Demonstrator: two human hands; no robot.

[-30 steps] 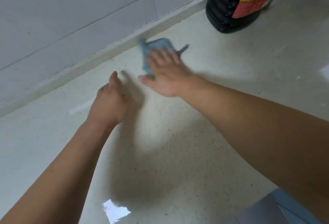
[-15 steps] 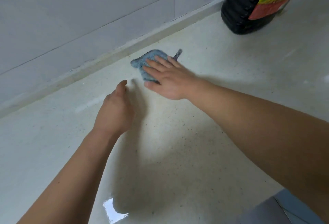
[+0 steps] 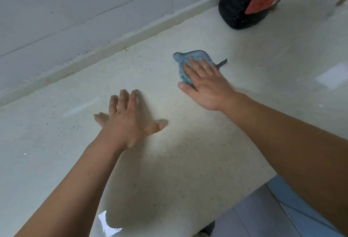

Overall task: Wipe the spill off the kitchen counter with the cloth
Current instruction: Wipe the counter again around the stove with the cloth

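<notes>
Left hand [image 3: 128, 118] flat, palm down, fingers spread, thumb out, slightly blurred. Right hand [image 3: 205, 84] flat, fingers straight and together. Both forearms bare, extended forward.

One view only, head-worn, wide-angle. It looks forward and steeply down onto the bench [image 3: 188, 152] from close above. Both forearms enter from the bottom edge. The tiled wall [image 3: 75, 11] runs diagonally across the upper left; floor [image 3: 263, 218] shows at lower right past the bench edge. Frame sits tilted.
</notes>
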